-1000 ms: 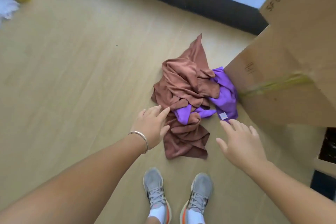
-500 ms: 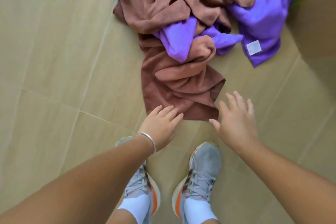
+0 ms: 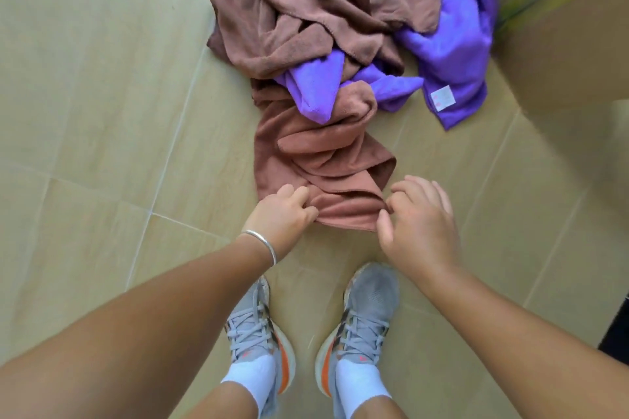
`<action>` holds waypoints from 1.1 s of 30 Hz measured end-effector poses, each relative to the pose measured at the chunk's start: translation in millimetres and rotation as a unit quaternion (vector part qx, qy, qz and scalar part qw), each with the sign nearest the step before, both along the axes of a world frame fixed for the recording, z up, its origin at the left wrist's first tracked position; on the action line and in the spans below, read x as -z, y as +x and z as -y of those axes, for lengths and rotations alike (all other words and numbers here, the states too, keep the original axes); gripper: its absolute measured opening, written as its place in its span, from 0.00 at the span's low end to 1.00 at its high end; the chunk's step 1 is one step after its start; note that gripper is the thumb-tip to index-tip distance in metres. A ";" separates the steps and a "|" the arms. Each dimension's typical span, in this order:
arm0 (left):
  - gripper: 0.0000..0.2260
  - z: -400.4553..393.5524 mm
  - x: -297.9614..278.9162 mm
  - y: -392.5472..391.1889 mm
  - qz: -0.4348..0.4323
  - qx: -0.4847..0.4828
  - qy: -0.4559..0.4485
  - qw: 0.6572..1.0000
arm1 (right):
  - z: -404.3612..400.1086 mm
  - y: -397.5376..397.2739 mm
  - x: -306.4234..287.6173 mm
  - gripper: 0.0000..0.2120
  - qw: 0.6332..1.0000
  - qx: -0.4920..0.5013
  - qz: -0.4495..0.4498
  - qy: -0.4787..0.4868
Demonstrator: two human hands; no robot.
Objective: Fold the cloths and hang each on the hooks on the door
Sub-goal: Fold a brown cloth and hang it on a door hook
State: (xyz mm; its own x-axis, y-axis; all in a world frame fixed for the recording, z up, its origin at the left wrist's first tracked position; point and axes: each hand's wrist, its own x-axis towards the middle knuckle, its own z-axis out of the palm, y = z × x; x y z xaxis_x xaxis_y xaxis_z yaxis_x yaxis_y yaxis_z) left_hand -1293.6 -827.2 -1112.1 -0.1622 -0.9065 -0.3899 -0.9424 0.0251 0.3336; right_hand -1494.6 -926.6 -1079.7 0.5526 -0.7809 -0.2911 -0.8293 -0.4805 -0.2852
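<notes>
A crumpled brown cloth [image 3: 316, 150] lies on the tiled floor in a heap, tangled with a purple cloth [image 3: 452, 41] that carries a small white label. My left hand [image 3: 282, 214] grips the near left corner of the brown cloth, fingers curled into the fabric. At the near right corner, my right hand [image 3: 418, 214] pinches the edge between thumb and curled fingers. No door or hooks are in view.
A large cardboard box [image 3: 565, 44] stands at the right, close against the purple cloth. My two grey shoes [image 3: 313, 323] stand just below the cloth's near edge. Beige floor tiles [image 3: 102, 112] spread to the left.
Both hands reached forward from open, hovering poses and closed on the near corners of the brown cloth. The view has tilted further down and closer to the floor.
</notes>
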 end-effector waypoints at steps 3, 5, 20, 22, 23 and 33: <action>0.06 8.2 -57.7 11.8 -0.017 -0.027 -0.010 0.999 | 7.1 15.0 -55.9 0.04 1.000 0.001 0.018 -0.009; 0.06 13.4 -93.5 24.8 -0.022 -0.049 -0.013 0.998 | 14.6 27.9 -91.6 0.03 1.000 0.009 0.020 -0.014; 0.05 59.7 -423.6 141.3 -0.121 -0.224 -0.057 0.965 | 87.5 141.1 -388.2 0.03 0.999 0.013 -0.033 -0.028; 0.10 63.2 -471.6 161.1 -0.152 -0.283 0.003 0.947 | 95.6 153.1 -440.9 0.06 0.999 -0.010 -0.019 -0.024; 0.10 63.1 -497.9 170.0 -0.159 -0.297 0.015 0.942 | 98.1 158.7 -468.0 0.07 0.999 -0.027 -0.016 -0.020; 0.13 43.8 -724.3 246.0 0.028 -0.209 -0.158 0.965 | 99.4 241.6 -720.4 0.12 0.981 -0.145 0.080 -0.101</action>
